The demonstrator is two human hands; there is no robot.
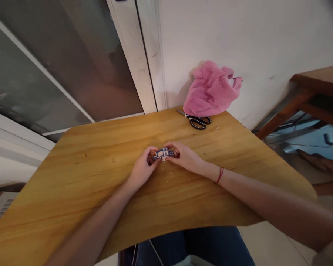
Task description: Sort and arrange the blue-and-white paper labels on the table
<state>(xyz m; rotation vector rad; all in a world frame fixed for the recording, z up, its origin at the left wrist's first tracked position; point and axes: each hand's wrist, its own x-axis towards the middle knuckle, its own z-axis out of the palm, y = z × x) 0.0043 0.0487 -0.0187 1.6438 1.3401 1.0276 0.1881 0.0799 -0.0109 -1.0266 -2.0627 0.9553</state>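
Note:
A small, flat white piece with blue outlines (163, 152) is held between both hands over the middle of the wooden table (100, 184). My left hand (144, 162) pinches its left end with thumb and fingers. At the opposite end, my right hand (184, 157) grips it the same way, and a red string bracelet (220, 174) circles that wrist. Fingertips cover both ends of the piece, and I cannot make out exactly what it is. A few tiny white specks lie on the wood just below it.
Black-handled scissors (197, 121) lie at the table's back edge, their blades partly under a bunched pink cloth (212, 90) against the white wall. A small yellowish bit (84, 156) lies on the left. Beyond the table's right side stands a brown wooden piece of furniture (319, 83).

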